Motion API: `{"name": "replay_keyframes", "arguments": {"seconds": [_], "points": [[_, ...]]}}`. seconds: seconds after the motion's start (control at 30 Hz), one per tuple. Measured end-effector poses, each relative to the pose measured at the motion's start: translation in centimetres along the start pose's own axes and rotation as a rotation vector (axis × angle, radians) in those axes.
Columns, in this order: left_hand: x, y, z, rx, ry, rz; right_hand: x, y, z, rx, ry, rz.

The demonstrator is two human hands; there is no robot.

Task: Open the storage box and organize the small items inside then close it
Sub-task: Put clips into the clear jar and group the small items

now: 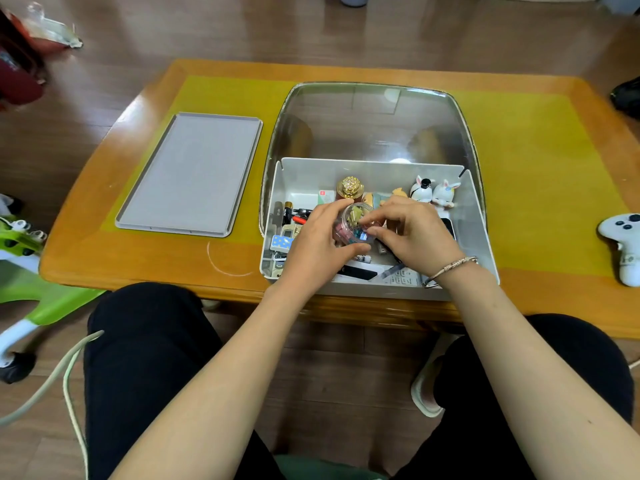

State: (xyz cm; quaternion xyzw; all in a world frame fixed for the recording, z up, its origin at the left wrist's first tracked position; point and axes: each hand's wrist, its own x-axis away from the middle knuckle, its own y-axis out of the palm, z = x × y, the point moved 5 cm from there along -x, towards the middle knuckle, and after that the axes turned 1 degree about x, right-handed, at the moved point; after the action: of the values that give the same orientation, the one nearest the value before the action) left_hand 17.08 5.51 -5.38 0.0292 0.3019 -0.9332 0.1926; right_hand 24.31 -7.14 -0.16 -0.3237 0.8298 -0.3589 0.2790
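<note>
While the storage box [476, 216] stands open on the surface, both hands' fingers clamp a clear clip jar [353, 227] above its clutter: left hand [317, 242] cradling, right hand [414, 233] pinching. Sorting is underway; next, set the jar into a free corner.

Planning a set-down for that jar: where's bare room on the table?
Free: the grey tray left of the storage box; yellow mat between box and white controller. Crowded: inside the box, where both hands hold the clear jar.

Open box [476, 216] top (raised lid [367, 123] behind)
</note>
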Motion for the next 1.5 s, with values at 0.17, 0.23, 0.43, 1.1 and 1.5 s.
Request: {"name": "replay_keyframes", "arguments": {"seconds": [0.17,0.23,0.43,1.1,1.5], "points": [[-0.1,0.0,-0.2,-0.007,-0.02,-0.005,0.4,-0.9,-0.3,0.002,0.036,0.143],[0.0,0.0,-0.2,-0.023,-0.023,-0.001,0.4,-0.7,-0.2,0.05,0.045,0.122],[0.1,0.3,0.5,-0.061,0.046,-0.049,0.2,0.3,0.0,0.147,0.089,-0.018],[0.0,0.2,0.0,-0.049,0.016,-0.019,0.7,-1.1,-0.3,-0.025,0.064,0.195],[0.2,0.2,0.2,-0.046,0.019,-0.015,0.8,0.4,-1.4,-0.009,0.071,-0.079]]}}
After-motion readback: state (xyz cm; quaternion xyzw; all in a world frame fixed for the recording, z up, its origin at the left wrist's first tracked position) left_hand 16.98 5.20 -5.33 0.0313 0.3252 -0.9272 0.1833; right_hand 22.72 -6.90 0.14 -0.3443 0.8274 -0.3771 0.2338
